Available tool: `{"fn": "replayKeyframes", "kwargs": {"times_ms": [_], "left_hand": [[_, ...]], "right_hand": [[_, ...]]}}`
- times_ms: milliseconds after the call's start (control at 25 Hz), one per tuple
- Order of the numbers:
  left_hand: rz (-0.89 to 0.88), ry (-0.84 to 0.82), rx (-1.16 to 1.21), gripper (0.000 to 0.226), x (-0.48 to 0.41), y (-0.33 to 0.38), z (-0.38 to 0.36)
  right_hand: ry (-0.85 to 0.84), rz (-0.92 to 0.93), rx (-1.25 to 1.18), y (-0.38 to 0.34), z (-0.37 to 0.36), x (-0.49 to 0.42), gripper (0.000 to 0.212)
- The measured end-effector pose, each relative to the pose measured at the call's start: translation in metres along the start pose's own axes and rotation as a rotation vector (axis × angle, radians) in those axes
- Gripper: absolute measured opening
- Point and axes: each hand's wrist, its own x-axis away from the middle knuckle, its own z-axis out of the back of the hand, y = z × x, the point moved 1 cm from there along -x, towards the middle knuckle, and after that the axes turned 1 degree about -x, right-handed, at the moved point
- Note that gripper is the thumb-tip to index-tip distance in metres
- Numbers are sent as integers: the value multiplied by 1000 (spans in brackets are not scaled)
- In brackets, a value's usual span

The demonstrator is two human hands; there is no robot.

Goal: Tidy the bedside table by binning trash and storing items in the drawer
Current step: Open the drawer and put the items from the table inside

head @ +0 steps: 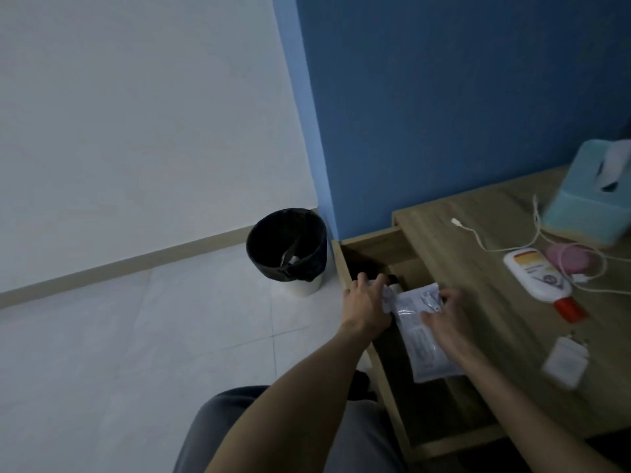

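We are storing: both hands, left hand and right hand, pinch the white packet over the open drawer. Next we should lower it in, then release.

The packet lies in the open drawer, left of the tabletop; bin farther left.

We are looking at a blue wall beside a white wall. We are seeing a pale tiled floor and grey trousers.
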Motion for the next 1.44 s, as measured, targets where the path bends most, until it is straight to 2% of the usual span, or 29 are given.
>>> {"fn": "replayKeyframes", "kwargs": {"times_ms": [120,320,760,920,1040,1240,1440], "left_hand": [[-40,-7,18,51,-5,-7,-4],[-100,-120,23,62,-4,-14,-10],[3,-49,3,63,14,-53,-13],[1,-19,62,68,8,-44,-8],[-66,-16,-82,70,5,-41,-21],[-73,-100,-327,71,-7,-49,-44],[-43,-151,-332,76,-16,-49,-51]], "right_hand": [[3,3,54,13,-10,-5,39],[5,-23,68,26,-13,-8,39],[-36,-47,83,30,-27,5,34],[-34,-107,68,46,-35,-1,41],[-13,-136,75,66,-45,-13,45],[-94,-184,163,88,-64,-33,52],[-170,-121,133,104,-72,-43,46]]}}
